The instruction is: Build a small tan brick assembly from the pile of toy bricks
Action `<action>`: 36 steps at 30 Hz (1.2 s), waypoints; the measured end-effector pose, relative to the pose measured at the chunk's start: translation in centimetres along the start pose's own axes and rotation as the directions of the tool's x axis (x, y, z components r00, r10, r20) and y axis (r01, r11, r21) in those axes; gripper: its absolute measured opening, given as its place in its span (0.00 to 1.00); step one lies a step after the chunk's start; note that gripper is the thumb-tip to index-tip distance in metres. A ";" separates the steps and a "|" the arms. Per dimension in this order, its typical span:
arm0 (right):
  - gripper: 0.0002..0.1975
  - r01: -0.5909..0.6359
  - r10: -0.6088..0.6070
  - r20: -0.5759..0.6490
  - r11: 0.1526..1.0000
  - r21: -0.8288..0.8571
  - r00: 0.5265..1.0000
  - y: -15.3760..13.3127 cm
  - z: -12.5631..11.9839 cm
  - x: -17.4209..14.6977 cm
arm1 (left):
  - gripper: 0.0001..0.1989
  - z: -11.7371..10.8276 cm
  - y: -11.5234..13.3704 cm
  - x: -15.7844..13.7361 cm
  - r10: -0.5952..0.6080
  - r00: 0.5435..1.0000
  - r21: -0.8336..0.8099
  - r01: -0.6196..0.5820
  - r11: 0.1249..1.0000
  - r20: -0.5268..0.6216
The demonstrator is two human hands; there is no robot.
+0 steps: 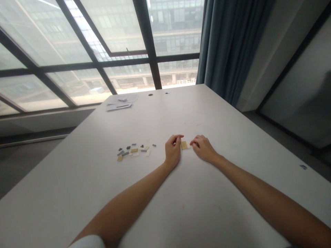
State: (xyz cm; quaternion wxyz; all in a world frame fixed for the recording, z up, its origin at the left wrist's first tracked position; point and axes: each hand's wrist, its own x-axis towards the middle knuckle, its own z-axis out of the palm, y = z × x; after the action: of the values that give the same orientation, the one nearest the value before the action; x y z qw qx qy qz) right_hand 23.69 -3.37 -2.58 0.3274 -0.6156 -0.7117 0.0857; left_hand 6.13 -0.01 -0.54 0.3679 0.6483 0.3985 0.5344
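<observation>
Between my hands a tan studded toy-brick plate (184,145) lies on the white table, with a small white toy-brick plate (188,145) against its right side. My left hand (172,151) is closed at the tan plate's left edge, fingers curled and thumb up by its corner. From the right, my right hand (203,148) has its fingertips pinched at the outer end of the white plate. Both hands rest low at the tabletop. The exact contact of the fingers is too small to see clearly.
Loose toy bricks (134,150) in grey, tan, white and black lie scattered left of my hands. Papers (120,103) sit at the table's far left corner. A dark round disc (150,94) and a small dark item (167,93) are near the far edge; a sticker (303,167) is at right.
</observation>
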 end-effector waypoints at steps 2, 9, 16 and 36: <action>0.12 0.001 -0.001 0.003 1.000 -0.003 1.000 0.1 0.1 0.0 | 0.13 0.0 -0.1 0.0 0.000 1.000 -0.002 0.000 1.000 0.000; 0.12 0.008 -0.008 0.012 1.000 -0.008 1.000 0.5 0.3 0.0 | 0.13 0.1 -0.1 0.0 0.014 1.000 -0.005 -0.014 1.000 -0.003; 0.13 0.009 -0.009 0.015 1.000 -0.012 1.000 0.2 0.1 0.0 | 0.13 0.0 -0.3 0.0 0.026 1.000 -0.006 -0.026 1.000 -0.001; 0.13 -0.148 0.216 -0.176 0.931 0.334 0.960 1.5 0.5 0.7 | 0.13 0.2 0.1 -0.5 0.028 0.999 0.019 -0.028 0.999 0.020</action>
State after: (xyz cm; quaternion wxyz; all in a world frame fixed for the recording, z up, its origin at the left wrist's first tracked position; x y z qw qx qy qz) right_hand 24.58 -2.28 -3.50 0.4858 -0.6240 -0.5897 0.1640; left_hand 6.32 -0.57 -0.69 0.3581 0.6626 0.3909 0.5291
